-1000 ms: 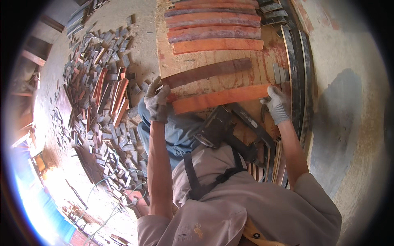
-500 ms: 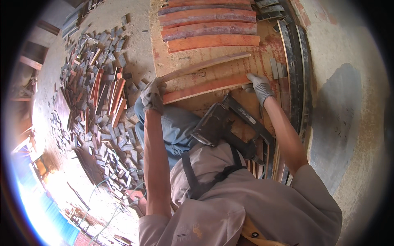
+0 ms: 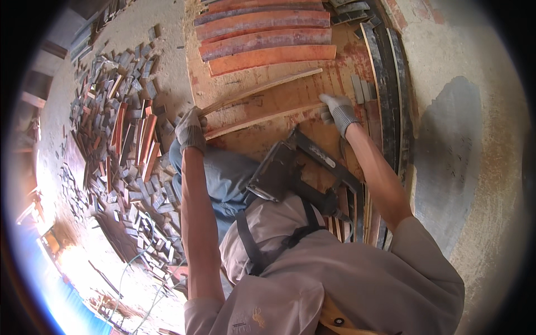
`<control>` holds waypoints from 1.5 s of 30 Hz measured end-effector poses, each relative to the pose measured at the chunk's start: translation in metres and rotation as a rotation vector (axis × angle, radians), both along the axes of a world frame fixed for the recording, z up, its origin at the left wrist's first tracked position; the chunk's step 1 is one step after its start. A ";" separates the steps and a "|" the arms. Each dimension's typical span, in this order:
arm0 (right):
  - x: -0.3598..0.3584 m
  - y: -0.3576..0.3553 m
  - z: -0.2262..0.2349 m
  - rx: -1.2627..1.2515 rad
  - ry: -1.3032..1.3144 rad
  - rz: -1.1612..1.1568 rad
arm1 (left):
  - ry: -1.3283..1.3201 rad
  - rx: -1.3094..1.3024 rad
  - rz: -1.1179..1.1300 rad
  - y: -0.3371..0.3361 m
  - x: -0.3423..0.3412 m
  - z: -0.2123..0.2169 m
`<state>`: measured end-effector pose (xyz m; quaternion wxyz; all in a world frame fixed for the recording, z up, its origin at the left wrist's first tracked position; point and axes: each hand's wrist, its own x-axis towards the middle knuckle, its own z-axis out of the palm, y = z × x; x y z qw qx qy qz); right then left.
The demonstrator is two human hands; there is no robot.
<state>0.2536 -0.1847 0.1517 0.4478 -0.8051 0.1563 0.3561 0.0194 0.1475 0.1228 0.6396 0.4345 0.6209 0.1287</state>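
Note:
My left hand [image 3: 190,129], in a grey knit glove, is closed at the left ends of two thin, curved wooden strips. The far strip [image 3: 262,88] angles up to the right, its other end by the board's middle. My right hand [image 3: 338,113], gloved too, pinches the right end of the near wooden strip [image 3: 265,119], which stands with its narrow edge up. My left fingers partly hide where the strips meet the palm. A black nail gun [image 3: 301,170] lies across my lap, just below the near strip.
Beyond the strips, several curved red-faced wooden pieces [image 3: 271,56] lie in a row on a stained plywood board [image 3: 234,78]. Long dark curved strips [image 3: 385,95] line its right side. Small wood offcuts [image 3: 131,72] are heaped on the floor at left. A thin hose [image 3: 125,279] trails there.
The near strip has turned from showing its red face to showing its narrow edge. Both hands still hold on, and the whole view has shifted slightly left.

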 end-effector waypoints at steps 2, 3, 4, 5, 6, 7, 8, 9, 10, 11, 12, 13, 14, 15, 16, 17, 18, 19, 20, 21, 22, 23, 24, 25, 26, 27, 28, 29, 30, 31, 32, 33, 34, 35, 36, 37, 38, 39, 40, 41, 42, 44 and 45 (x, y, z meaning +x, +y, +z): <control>0.001 -0.005 -0.007 -0.022 -0.009 0.028 | -0.050 -0.025 0.021 0.000 0.000 -0.001; 0.003 -0.008 -0.011 -0.041 -0.016 0.054 | -0.063 -0.041 0.038 0.000 0.000 -0.001; 0.005 -0.011 -0.016 -0.059 -0.020 0.082 | -0.085 -0.039 0.036 0.000 0.000 -0.001; 0.009 -0.013 -0.020 -0.190 -0.274 0.218 | -0.096 -0.043 0.038 -0.001 -0.001 -0.001; 0.015 -0.014 -0.025 -0.319 -0.528 0.350 | -0.091 -0.059 0.042 -0.001 -0.001 0.000; 0.021 -0.013 -0.029 -0.495 -0.717 0.477 | -0.084 -0.045 0.026 -0.002 -0.002 0.002; 0.030 -0.010 -0.032 -0.432 -0.778 0.466 | -0.095 -0.027 0.027 -0.003 -0.003 0.004; 0.040 -0.008 -0.032 -0.420 -0.768 0.451 | -0.093 -0.018 0.024 -0.005 -0.004 0.007; 0.049 -0.005 -0.031 -0.438 -0.746 0.413 | -0.104 -0.008 0.010 -0.007 -0.004 0.009; 0.058 0.002 -0.030 -0.404 -0.749 0.432 | -0.127 0.006 0.018 -0.009 -0.004 0.012; 0.066 0.012 -0.029 -0.396 -0.741 0.428 | -0.164 0.024 0.016 -0.011 -0.004 0.016; 0.071 0.019 -0.026 -0.380 -0.734 0.423 | -0.200 0.042 0.014 -0.012 -0.003 0.019; 0.074 0.025 -0.023 -0.351 -0.595 0.426 | -0.186 0.072 -0.026 -0.014 -0.003 0.022; 0.076 0.031 -0.019 -0.311 -0.461 0.428 | -0.175 0.106 -0.062 -0.016 -0.003 0.026; 0.078 0.035 -0.015 -0.246 -0.352 0.448 | -0.152 0.126 -0.103 -0.016 -0.004 0.029; 0.075 0.036 -0.011 -0.062 -0.272 0.264 | -0.162 0.147 -0.156 -0.015 -0.005 0.033; 0.076 0.036 -0.005 0.056 -0.278 0.197 | -0.159 0.152 -0.213 -0.015 -0.009 0.037; 0.075 0.032 0.000 0.172 -0.264 0.141 | -0.147 0.143 -0.259 -0.015 -0.013 0.041; 0.073 0.028 0.006 0.266 -0.255 0.066 | -0.181 0.211 -0.280 -0.016 -0.018 0.045; 0.071 0.020 0.013 0.386 -0.195 -0.003 | -0.207 0.268 -0.299 -0.018 -0.026 0.049; 0.064 0.013 0.018 0.442 -0.153 -0.016 | -0.239 0.334 -0.323 -0.020 -0.030 0.052; 0.059 0.005 0.023 0.491 -0.128 -0.045 | -0.174 0.379 -0.374 -0.022 -0.035 0.056; 0.050 -0.003 0.028 0.526 -0.098 -0.084 | -0.125 0.396 -0.369 -0.027 -0.040 0.058; 0.040 -0.012 0.033 0.528 -0.104 -0.042 | -0.087 0.425 -0.362 -0.034 -0.044 0.059; 0.027 -0.020 0.035 0.526 -0.146 -0.046 | -0.087 0.463 -0.373 -0.039 -0.048 0.060; 0.012 -0.026 0.035 0.520 -0.190 -0.059 | -0.009 0.490 -0.354 -0.046 -0.053 0.061; -0.002 -0.031 0.034 0.547 -0.246 -0.051 | 0.026 0.522 -0.350 -0.051 -0.060 0.061; -0.015 -0.037 0.031 0.491 -0.238 -0.114 | 0.053 0.548 -0.348 -0.058 -0.064 0.058; -0.025 -0.041 0.027 0.527 -0.246 -0.127 | 0.085 0.581 -0.361 -0.064 -0.067 0.053; -0.033 -0.044 0.021 0.473 -0.236 -0.136 | 0.103 0.541 -0.339 -0.068 -0.069 0.047; -0.039 -0.045 0.014 0.455 -0.221 -0.145 | 0.136 0.519 -0.332 -0.068 -0.072 0.042; -0.043 -0.046 0.008 0.503 -0.219 -0.155 | 0.295 0.503 -0.319 -0.066 -0.071 0.036; -0.045 -0.047 0.003 0.501 -0.175 -0.202 | 0.298 0.557 -0.323 -0.067 -0.072 0.031; -0.044 -0.046 -0.003 0.405 -0.188 -0.209 | 0.341 0.572 -0.325 -0.065 -0.072 0.027; -0.043 -0.046 -0.006 0.445 -0.259 -0.175 | 0.383 0.602 -0.322 -0.064 -0.073 0.024; -0.040 -0.045 -0.010 0.435 -0.281 -0.169 | 0.440 0.651 -0.343 -0.061 -0.070 0.022; -0.038 -0.043 -0.012 0.408 -0.286 -0.193 | 0.412 0.612 -0.372 -0.060 -0.070 0.021; -0.036 -0.040 -0.013 0.436 -0.306 -0.182 | 0.409 0.556 -0.401 -0.058 -0.067 0.021; -0.033 -0.036 -0.015 0.446 -0.314 -0.200 | 0.411 0.500 -0.431 -0.057 -0.064 0.022; -0.030 -0.033 -0.015 0.506 -0.323 -0.202 | 0.500 0.531 -0.493 -0.057 -0.061 0.024; -0.028 -0.030 -0.016 0.478 -0.300 -0.206 | 0.465 0.523 -0.481 -0.058 -0.058 0.026; -0.023 -0.026 -0.017 0.505 -0.230 -0.191 | 0.366 0.522 -0.445 -0.063 -0.056 0.030; -0.022 -0.026 -0.018 0.490 -0.242 -0.173 | 0.307 0.543 -0.417 -0.066 -0.055 0.031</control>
